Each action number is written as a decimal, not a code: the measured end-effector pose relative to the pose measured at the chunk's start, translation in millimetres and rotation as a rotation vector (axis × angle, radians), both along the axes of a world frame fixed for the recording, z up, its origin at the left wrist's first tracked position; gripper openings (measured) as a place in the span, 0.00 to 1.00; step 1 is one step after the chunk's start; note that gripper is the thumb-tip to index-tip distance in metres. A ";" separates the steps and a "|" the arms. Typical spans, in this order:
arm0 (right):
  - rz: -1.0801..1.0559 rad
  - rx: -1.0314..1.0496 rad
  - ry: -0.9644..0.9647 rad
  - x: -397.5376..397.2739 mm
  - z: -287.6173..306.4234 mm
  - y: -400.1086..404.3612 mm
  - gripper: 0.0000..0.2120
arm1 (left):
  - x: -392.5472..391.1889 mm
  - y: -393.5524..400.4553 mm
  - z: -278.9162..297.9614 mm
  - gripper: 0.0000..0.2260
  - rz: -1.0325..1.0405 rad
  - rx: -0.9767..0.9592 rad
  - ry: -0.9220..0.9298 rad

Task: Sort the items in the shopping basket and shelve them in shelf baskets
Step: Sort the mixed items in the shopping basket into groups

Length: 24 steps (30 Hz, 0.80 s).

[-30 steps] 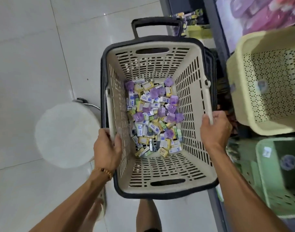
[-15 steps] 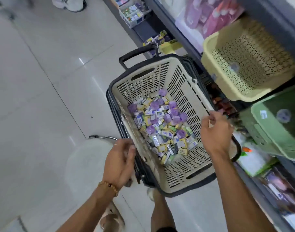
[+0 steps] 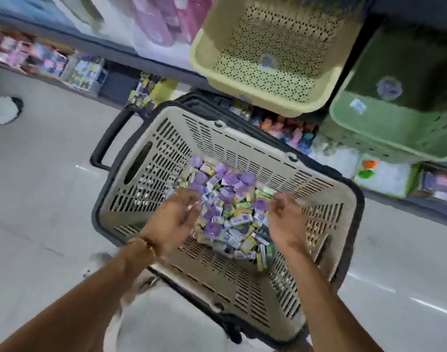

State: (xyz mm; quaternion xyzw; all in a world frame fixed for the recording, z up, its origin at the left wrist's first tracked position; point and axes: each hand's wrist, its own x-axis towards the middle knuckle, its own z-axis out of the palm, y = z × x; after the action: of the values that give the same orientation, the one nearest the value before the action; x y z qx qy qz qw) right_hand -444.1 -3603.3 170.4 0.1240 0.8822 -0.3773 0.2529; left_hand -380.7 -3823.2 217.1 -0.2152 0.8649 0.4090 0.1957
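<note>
A beige shopping basket (image 3: 316, 199) with a dark rim sits in the middle of the head view. Its bottom holds a pile of small items (image 3: 232, 212): purple packets and yellow, white and green little boxes. Both my hands are inside the basket over the pile. My left hand (image 3: 174, 219) hovers at the pile's left edge with fingers loosely curled; it is blurred. My right hand (image 3: 285, 217) is at the pile's right edge, fingers also loosely curled. I see nothing gripped in either hand. A yellow shelf basket (image 3: 204, 57) and a green shelf basket (image 3: 384, 128) hang beyond.
Shelves with colourful packaged goods (image 3: 291, 130) run along the far side under the shelf baskets. The shopping basket's black handle (image 3: 108, 141) sticks out left. A white round stool (image 3: 166, 323) is under the basket's near edge. Pale tiled floor (image 3: 39, 199) spreads left.
Both hands have let go of the shopping basket's rims and moved inside, over the pile. The view has swung toward the shelf, so the basket now lies turned beneath the shelf baskets.
</note>
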 end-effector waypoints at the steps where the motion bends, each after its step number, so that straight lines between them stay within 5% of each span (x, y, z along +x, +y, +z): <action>1: 0.022 0.042 -0.017 -0.8 -10.7 -5.2 0.09 | -13.2 -9.6 -12.1 0.17 -0.075 -0.041 -0.005; 5: 0.110 0.151 -0.075 -10.9 -53.7 -28.1 0.16 | -73.7 -47.1 -74.3 0.10 -0.344 -0.042 -0.014; 10: 0.366 0.116 -0.056 -24.7 -106.3 -53.3 0.27 | -116.1 -74.7 -144.7 0.25 -0.509 -0.207 -0.044; 14: 0.492 0.186 0.042 -28.4 -128.1 -71.0 0.24 | -104.3 -68.3 -179.7 0.35 -0.830 -0.374 -0.047; 20: 0.619 0.326 0.100 -22.8 -140.8 -82.4 0.38 | -113.1 -63.1 -191.7 0.46 -0.859 -0.376 -0.073; 24: 0.754 0.299 0.106 -42.0 -136.0 -80.6 0.29 | -119.1 -61.5 -183.6 0.40 -0.888 -0.303 -0.109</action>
State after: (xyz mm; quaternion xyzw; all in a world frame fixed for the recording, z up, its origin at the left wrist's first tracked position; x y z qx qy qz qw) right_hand -486.1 -3683.9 34.4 -0.1924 0.9227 -0.1315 0.3070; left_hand -499.8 -3884.6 33.5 0.1283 0.9117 0.1431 0.3630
